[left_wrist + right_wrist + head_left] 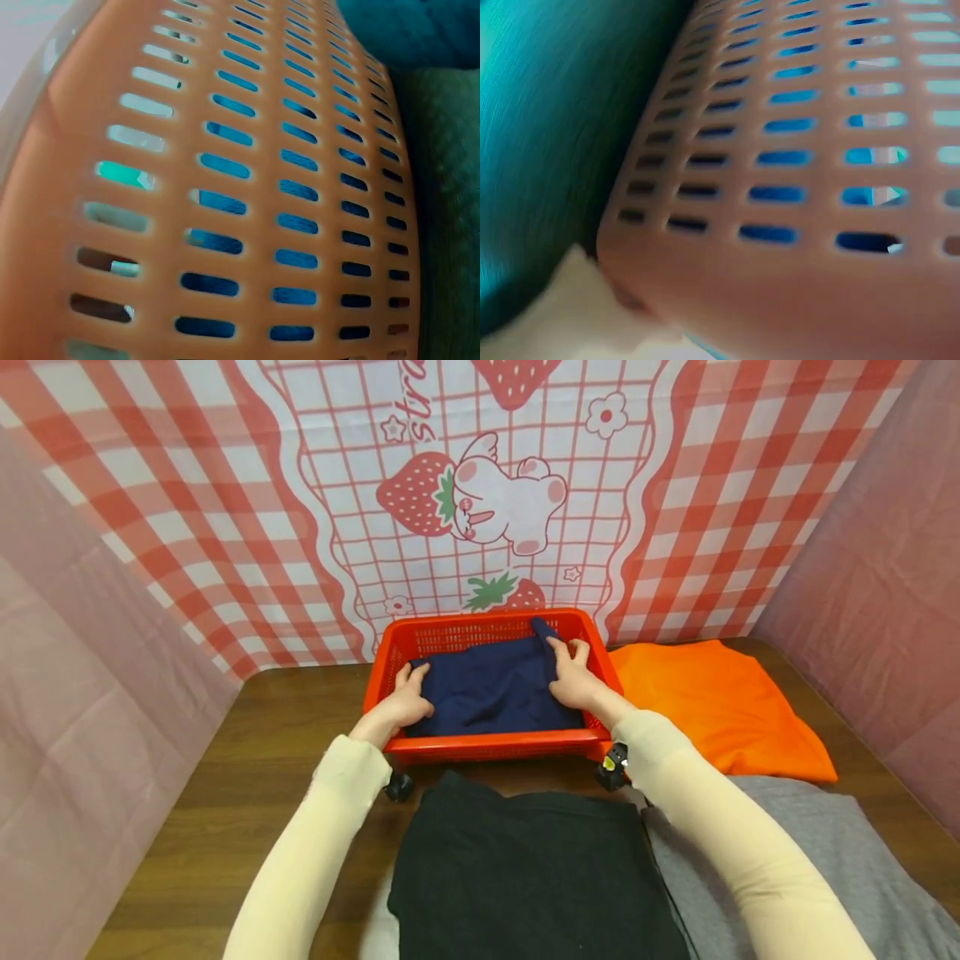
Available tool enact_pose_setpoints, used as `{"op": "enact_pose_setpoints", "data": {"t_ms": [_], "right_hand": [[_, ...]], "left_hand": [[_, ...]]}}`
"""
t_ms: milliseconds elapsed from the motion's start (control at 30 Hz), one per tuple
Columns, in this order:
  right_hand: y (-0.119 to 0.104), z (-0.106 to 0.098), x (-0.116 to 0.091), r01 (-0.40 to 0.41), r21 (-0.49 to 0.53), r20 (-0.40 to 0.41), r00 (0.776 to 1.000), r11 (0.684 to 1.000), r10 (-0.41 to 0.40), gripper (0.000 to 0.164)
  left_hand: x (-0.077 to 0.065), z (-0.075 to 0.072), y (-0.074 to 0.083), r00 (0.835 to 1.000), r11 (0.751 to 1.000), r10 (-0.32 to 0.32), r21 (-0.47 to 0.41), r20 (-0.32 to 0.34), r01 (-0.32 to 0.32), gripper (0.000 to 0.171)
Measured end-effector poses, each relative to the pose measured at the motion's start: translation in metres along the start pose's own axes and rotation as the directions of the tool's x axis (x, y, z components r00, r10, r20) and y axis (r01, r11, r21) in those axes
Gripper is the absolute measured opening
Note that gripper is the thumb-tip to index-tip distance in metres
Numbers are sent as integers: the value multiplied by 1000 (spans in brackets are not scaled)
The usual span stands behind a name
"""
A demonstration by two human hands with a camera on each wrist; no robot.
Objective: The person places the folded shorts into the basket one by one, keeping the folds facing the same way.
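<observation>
A folded navy blue cloth garment [487, 689] lies inside a red plastic basket [480, 743] against the back curtain. At its left side my left hand [405, 697] touches the cloth, fingers loosely bent and thumb apart. My right hand [573, 677] reaches over the basket's right side, its spread fingers on the cloth's right edge. A narrow strip of the cloth sticks up near the back right corner. Both wrist views mostly show the slotted basket wall [255, 180], [735, 172], blue cloth showing through; the hands themselves are hidden there.
In front of the basket a folded dark garment [532, 877] lies on the wooden table [225, 810]. An orange cloth [720, 710] lies right of the basket, a grey one [817, 860] nearer. A checked curtain [202, 502] hangs behind.
</observation>
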State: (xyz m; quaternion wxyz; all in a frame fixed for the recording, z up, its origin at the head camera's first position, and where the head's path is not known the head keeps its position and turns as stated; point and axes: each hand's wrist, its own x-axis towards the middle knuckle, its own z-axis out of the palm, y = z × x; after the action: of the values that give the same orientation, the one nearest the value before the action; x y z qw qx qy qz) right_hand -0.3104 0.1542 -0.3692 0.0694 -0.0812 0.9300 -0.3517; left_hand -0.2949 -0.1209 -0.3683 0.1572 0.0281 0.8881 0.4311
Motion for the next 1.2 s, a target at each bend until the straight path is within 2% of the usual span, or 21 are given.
{"op": "enact_pose_setpoints", "data": {"t_ms": [67,133,233,333,467,633,733,800,900,1000,1100,1200], "right_hand": [[-2,2,-2,50,-142,-12,999,989,-52,69],[-5,3,-4,63,-251,-2,998,966,-66,62],[-5,4,-5,60,-348,28,998,936,-53,58],[-3,5,-3,67,-374,60,997,925,-47,57],[-2,4,-2,79,-367,123,992,927,-35,57],[-2,6,4,54,-370,231,972,927,36,58],[9,11,15,53,-387,276,959,921,60,63],[22,16,23,72,-393,302,952,917,54,72],[25,18,24,82,-428,354,931,900,83,79],[12,13,15,76,-464,407,903,882,136,78],[0,8,3,92,-464,428,894,881,132,75],[-5,5,-3,98,-471,420,899,877,125,72]], "left_hand": [[-1,1,0,999,998,24,57,35,-26,79],[-2,1,0,998,992,25,122,65,-33,74],[-2,3,0,996,975,14,218,93,-34,71],[-3,3,1,992,942,1,332,124,-43,70],[-4,3,1,987,893,19,441,162,-89,65],[-5,4,0,980,852,41,506,193,-136,50],[-5,5,0,973,828,60,534,222,-173,37],[-5,6,0,970,814,66,549,234,-188,29],[-7,6,0,972,792,56,584,226,-182,18],[-9,7,1,980,775,38,613,193,-151,11],[-12,8,3,988,774,12,625,152,-106,10],[-14,10,4,996,773,0,632,85,-54,12]]}}
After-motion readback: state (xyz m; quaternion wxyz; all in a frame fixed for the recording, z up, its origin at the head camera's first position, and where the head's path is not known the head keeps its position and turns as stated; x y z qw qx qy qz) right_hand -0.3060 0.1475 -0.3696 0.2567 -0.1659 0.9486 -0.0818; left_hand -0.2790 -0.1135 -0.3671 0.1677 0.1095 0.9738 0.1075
